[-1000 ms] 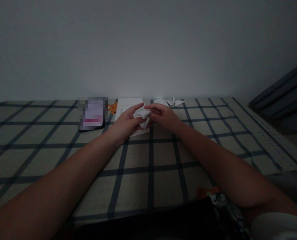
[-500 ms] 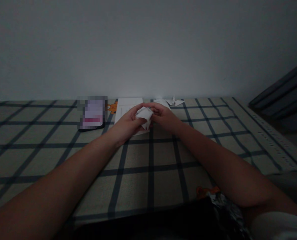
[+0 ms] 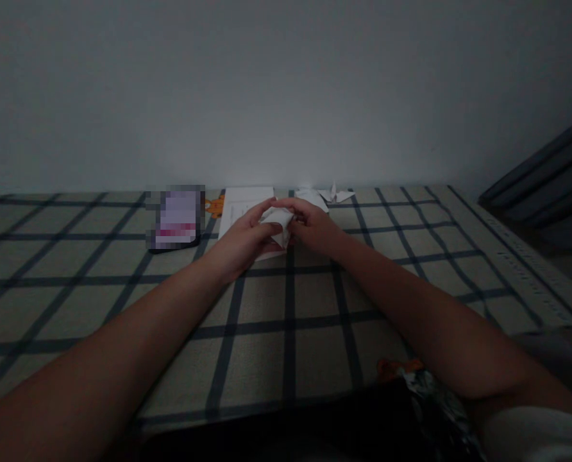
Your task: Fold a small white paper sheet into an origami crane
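A small piece of folded white paper is held up between both hands over the table. My left hand grips its left side, with the thumb across the front and fingers behind. My right hand pinches the right side, its index finger arched over the top and meeting the left fingertips. Part of the paper is hidden by the fingers. Behind and below the hands lies a white sheet or pad with faint print on it.
A phone-like device with a blurred screen rests at left. Behind my right hand are another white paper and a folded paper crane. The checked cloth meets a plain wall. A dark bag-like shape is nearest me.
My right thumb and fingers have shifted slightly on the paper's right edge, and its front flap looks a little different. Both hands stay in nearly the same place.
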### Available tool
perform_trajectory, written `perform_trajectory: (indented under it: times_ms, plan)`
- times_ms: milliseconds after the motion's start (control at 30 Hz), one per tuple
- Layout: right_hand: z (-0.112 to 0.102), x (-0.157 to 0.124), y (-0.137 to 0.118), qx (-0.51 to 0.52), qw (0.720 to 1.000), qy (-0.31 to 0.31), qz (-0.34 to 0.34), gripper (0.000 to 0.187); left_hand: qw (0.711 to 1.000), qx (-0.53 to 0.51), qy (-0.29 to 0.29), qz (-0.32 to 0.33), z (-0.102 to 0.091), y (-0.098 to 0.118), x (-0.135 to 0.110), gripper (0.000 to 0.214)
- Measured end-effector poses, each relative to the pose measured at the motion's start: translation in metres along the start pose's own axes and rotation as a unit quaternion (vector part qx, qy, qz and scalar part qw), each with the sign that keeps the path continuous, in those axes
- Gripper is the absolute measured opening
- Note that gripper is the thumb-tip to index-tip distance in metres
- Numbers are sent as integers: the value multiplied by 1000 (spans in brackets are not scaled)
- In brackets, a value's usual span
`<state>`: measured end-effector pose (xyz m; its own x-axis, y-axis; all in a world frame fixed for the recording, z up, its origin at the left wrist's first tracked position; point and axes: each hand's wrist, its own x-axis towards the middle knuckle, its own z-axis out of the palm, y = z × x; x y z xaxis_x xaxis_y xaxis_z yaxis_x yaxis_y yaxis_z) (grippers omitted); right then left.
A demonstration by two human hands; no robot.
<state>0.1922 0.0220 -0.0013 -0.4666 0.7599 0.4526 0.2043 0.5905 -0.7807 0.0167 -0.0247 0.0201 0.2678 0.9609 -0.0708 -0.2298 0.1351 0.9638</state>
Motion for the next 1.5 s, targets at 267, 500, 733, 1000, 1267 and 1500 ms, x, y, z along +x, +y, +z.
perform_trajectory:
  times_ms: [267, 500, 733, 1000, 1267, 1500]
  plan:
    - [0, 0, 3, 151, 987, -5, 57, 35, 1000, 16, 20, 6, -2, 1, -1, 88]
    - [0, 0, 1, 170, 982, 8, 77, 30, 999, 23, 27, -7, -1, 3, -1, 82]
    - [0, -1, -1, 142, 987, 16, 74, 33, 999, 22, 9, -35, 0, 4, -1, 82]
    - [-1, -1, -4, 108, 991, 15, 71, 35, 999, 21, -31, -17, -5, 1, 0, 77]
    - [-1, 0, -4, 118, 990, 15, 72, 31, 999, 22, -37, -20, -4, 4, 0, 77]
    - [0, -1, -5, 150, 986, 14, 65, 36, 998, 52, -37, 8, -2, 7, -3, 76]
